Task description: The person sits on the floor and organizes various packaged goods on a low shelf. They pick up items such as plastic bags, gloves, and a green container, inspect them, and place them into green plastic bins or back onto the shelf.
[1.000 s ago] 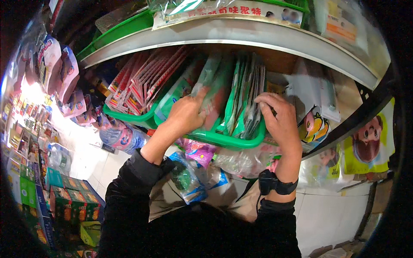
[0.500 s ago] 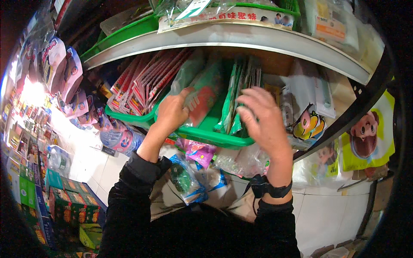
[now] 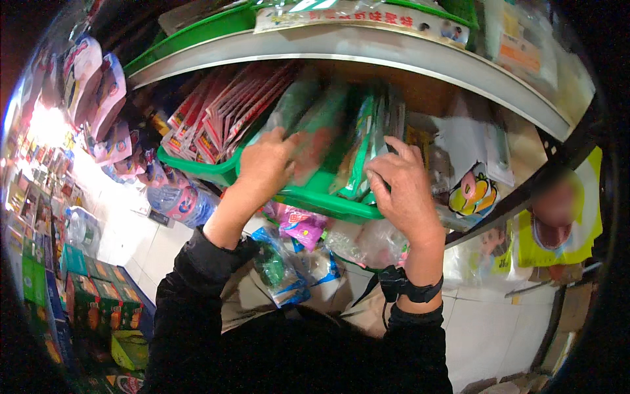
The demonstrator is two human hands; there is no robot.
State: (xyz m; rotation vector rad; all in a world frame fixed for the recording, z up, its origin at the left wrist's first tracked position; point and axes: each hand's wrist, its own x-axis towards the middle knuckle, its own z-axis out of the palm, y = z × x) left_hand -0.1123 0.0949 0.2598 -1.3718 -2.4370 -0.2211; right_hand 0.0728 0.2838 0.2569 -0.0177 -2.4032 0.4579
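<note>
The left hand (image 3: 266, 161) is laid at the clear packet (image 3: 312, 148) in the green basket (image 3: 328, 203); whether it is pinched cannot be told. The thumb and fingers of the right hand (image 3: 401, 180) are held apart beside the green packets (image 3: 358, 167), stood on edge. Contents are best parted lightly, so none are bent. Around, a plastic bottle (image 3: 180, 200) and red packets (image 3: 230, 121) are seen leftward; reach is limited above by the shelf edge (image 3: 354, 50); white packages (image 3: 459, 148) are crowded at right.
</note>
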